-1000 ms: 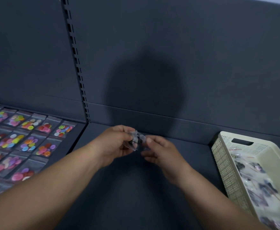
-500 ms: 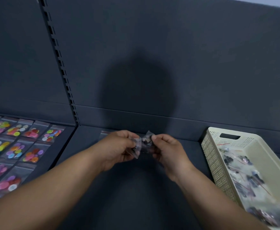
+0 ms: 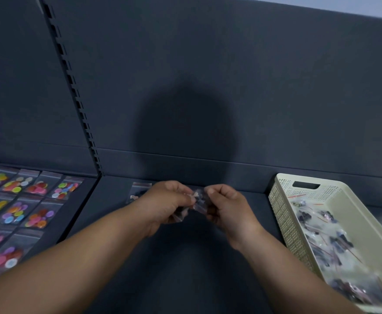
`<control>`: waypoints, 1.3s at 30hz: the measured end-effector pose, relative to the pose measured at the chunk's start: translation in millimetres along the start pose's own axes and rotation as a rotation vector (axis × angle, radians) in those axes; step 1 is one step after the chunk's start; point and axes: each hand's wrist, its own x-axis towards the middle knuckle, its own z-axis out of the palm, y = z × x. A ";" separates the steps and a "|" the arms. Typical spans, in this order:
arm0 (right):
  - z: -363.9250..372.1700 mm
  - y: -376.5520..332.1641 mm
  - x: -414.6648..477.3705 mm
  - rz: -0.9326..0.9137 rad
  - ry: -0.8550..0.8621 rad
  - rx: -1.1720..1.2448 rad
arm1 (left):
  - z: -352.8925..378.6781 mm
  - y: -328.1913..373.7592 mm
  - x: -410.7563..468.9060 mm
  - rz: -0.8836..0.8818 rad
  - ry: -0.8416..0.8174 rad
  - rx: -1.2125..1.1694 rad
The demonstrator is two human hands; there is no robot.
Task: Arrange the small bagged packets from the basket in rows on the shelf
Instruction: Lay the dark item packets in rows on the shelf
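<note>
Head view, from the left: rows of bright button packets [image 3: 26,200] lay flat on the neighbouring bay. One dark-filled packet [image 3: 139,191] lay at the back of the shelf [image 3: 185,257], just beside the left hand [image 3: 169,205]. That hand and the right hand [image 3: 226,207] both pinched a small clear packet [image 3: 198,200] with curled fingers, above the shelf. Loose packets [image 3: 321,234] filled the basket [image 3: 283,214] at the right. The bag looked light, limp and slick, with lumpy contents. Pinching an empty film corner would probably hold it best.
</note>
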 end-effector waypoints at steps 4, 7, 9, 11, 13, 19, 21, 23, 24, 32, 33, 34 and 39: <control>-3.9 -0.8 -0.6 0.040 -0.102 0.083 | -3.4 0.6 -0.5 0.010 -0.007 0.028; -5.3 -3.0 2.3 -0.036 -0.070 0.055 | -3.4 -1.3 -0.6 0.015 -0.047 0.111; -5.8 -4.2 3.8 -0.069 -0.040 0.067 | -2.8 -2.4 -1.1 0.001 -0.060 0.137; -7.1 -3.7 4.8 -0.079 -0.020 0.063 | -2.0 -2.3 -1.6 -0.016 -0.070 0.121; -9.4 -1.0 5.7 -0.084 -0.019 0.045 | -1.7 -1.7 -2.0 -0.045 -0.072 0.079; -11.9 9.6 -1.8 -0.301 -0.211 -0.445 | -4.1 3.4 -2.0 -0.183 -0.054 -0.137; -8.5 11.5 -2.2 -0.388 -0.166 -0.577 | -3.4 5.2 -3.4 -0.229 -0.091 -0.150; -6.8 11.1 -1.6 -0.416 -0.076 -0.512 | -2.8 5.4 -4.7 -0.257 -0.127 -0.124; -6.7 9.8 -1.7 -0.372 -0.059 -0.435 | -2.8 4.9 -5.2 -0.259 -0.131 -0.109; -8.7 3.2 -5.0 0.129 -0.063 0.100 | -0.4 -1.8 -3.3 -0.166 -0.079 0.034; -7.8 2.9 -5.1 0.147 -0.069 0.105 | 2.2 -3.0 -3.1 -0.155 -0.082 0.062; -7.2 2.6 -5.0 0.162 -0.077 0.107 | 4.6 -4.3 -2.4 -0.140 -0.079 0.080; -9.2 1.6 -3.0 0.198 -0.133 0.204 | 7.7 -6.0 3.6 -0.112 -0.028 0.096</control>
